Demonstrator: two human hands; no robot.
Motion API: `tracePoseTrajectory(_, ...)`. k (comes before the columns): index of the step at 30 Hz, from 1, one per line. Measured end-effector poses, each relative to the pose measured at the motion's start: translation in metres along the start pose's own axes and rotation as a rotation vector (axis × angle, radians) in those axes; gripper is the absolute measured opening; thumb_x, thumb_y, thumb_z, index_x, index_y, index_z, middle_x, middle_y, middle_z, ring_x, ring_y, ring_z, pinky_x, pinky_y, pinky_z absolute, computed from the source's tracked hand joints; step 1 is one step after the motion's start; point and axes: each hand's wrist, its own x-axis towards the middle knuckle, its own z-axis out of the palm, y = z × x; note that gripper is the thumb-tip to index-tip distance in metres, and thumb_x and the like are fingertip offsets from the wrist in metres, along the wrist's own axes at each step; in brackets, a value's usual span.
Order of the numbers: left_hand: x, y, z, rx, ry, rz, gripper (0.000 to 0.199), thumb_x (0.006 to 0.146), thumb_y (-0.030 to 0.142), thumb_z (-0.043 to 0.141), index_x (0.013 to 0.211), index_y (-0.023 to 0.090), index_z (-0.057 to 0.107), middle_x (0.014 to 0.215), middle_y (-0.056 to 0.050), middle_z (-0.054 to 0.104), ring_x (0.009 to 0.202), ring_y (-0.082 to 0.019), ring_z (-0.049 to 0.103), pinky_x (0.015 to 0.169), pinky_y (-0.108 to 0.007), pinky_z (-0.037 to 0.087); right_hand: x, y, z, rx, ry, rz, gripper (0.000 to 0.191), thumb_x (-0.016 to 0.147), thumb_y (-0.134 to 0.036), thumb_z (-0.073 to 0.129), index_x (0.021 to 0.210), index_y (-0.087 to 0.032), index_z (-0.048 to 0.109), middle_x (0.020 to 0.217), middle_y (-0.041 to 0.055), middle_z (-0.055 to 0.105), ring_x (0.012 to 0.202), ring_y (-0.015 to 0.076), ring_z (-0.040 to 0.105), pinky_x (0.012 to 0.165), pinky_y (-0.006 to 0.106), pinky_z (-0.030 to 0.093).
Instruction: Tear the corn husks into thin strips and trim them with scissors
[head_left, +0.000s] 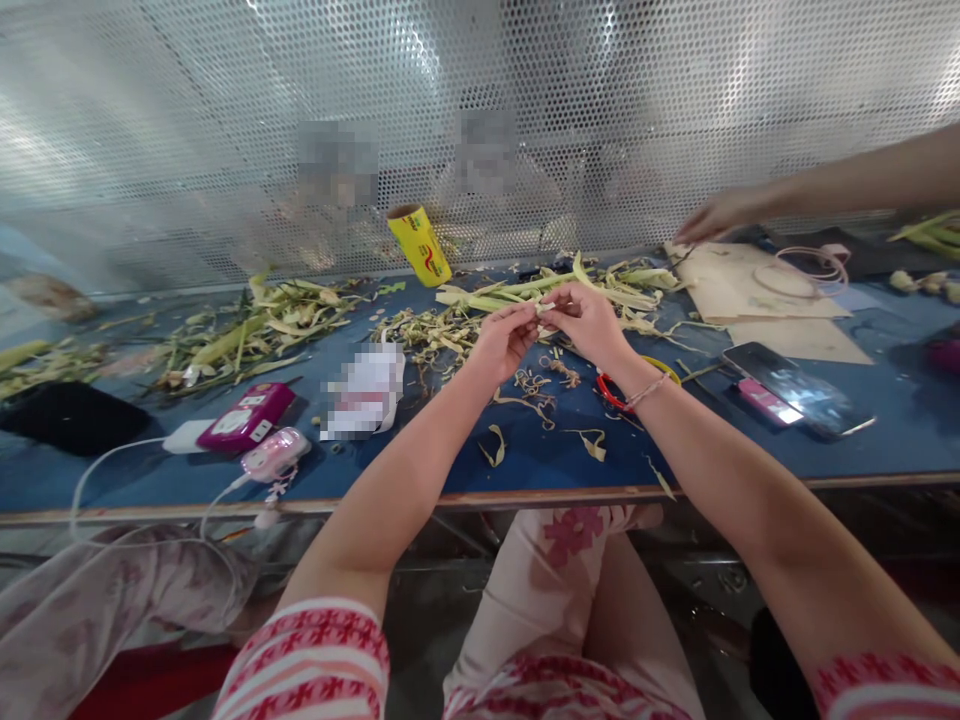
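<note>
Both hands are up, fingertips meeting nearer the wearer than the yellow tube [427,248] and to its right! The left hand [504,342] pinches a small pale scrap [543,308]; the right hand [589,325] pinches it too, thumb and forefinger tight. The step looks like fine fingertip work on that scrap, and the next move seems to call for a steady grip from both sides.

Below the tube spreads a heap of dry shreds [431,335]; just right of it, long green stalks [487,298]. And the tube itself, the one container-like thing I can pick out: leaning, hollow end up, contents hidden from here.

Farther right of the tube, a co-worker's hand [724,215] reaches to brown sheets [739,285]; lower left of it sits a magenta device [247,415].
</note>
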Motion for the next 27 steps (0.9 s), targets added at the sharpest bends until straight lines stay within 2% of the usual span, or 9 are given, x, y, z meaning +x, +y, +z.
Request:
tracePoseTrajectory(7,0.002,-0.004,-0.002,0.021,-0.006,0.034,0.014,0.069,0.003,0.065,0.063,0.014,0.064,0.053,0.003,0.060,0.050,-0.004,0.054,0.057,-0.016,0.046,-0.001,0.005,0.000,0.116,-0.015,0.081,0.032,0.064,-0.042,0.080,0.083,-0.022,0.064,0.077,-0.0004,0.065,0.072,0.0131,0.062,0.079,0.035,0.057)
tracePoseTrajectory(17,0.008,-0.015,-0.011,0.256,-0.014,0.140,0.011,0.065,0.009,0.071,0.066,0.016,0.063,0.053,0.005,0.058,0.051,-0.006,0.053,0.057,-0.019,0.045,0.003,0.015,-0.002,0.157,0.031,0.248,0.030,0.058,-0.026,0.087,0.074,-0.018,0.063,0.068,-0.0013,0.063,0.067,0.0108,0.061,0.069,0.026,0.054)
tracePoseTrajectory(24,0.013,-0.018,-0.013,0.302,0.029,0.165,0.007,0.070,0.010,0.067,0.069,0.015,0.062,0.061,0.004,0.061,0.055,-0.007,0.055,0.063,-0.023,0.048,0.002,0.014,-0.002,0.099,0.027,0.238,0.023,0.063,-0.015,0.082,0.078,-0.018,0.065,0.071,-0.0005,0.064,0.067,0.0106,0.061,0.072,0.027,0.054)
tracePoseTrajectory(27,0.012,-0.017,-0.012,0.302,0.046,0.166,0.009,0.069,0.009,0.068,0.069,0.016,0.061,0.061,0.004,0.060,0.056,-0.007,0.054,0.065,-0.024,0.048,0.003,0.015,-0.002,0.106,0.032,0.229,0.023,0.063,-0.016,0.082,0.077,-0.018,0.064,0.071,-0.0002,0.065,0.070,0.0115,0.062,0.074,0.029,0.054)
